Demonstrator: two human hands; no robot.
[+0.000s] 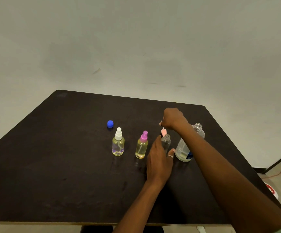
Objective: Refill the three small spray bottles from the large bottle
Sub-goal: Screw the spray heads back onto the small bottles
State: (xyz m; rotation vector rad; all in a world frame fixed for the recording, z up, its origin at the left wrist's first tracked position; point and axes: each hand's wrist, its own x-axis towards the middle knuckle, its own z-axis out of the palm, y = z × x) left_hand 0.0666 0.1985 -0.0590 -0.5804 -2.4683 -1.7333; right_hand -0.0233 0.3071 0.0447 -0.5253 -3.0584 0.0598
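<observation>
Three small spray bottles stand in a row on the dark table (69,165). The white-capped bottle (118,142) and the pink-capped bottle (142,146) hold yellowish liquid. The third small bottle (166,142) is clear and uncapped; my left hand (159,158) curls around it, thumb on its right side. My right hand (174,119) hovers above and behind it, pinching a peach spray cap (163,131). The large clear bottle (186,147) stands open to the right, partly behind my right forearm, with a little liquid at its bottom.
A blue cap (110,124) lies behind the white-capped bottle. The table's right edge drops to a floor with an orange cable (277,173) and a red-and-white object (271,190). A plain wall rises behind the table.
</observation>
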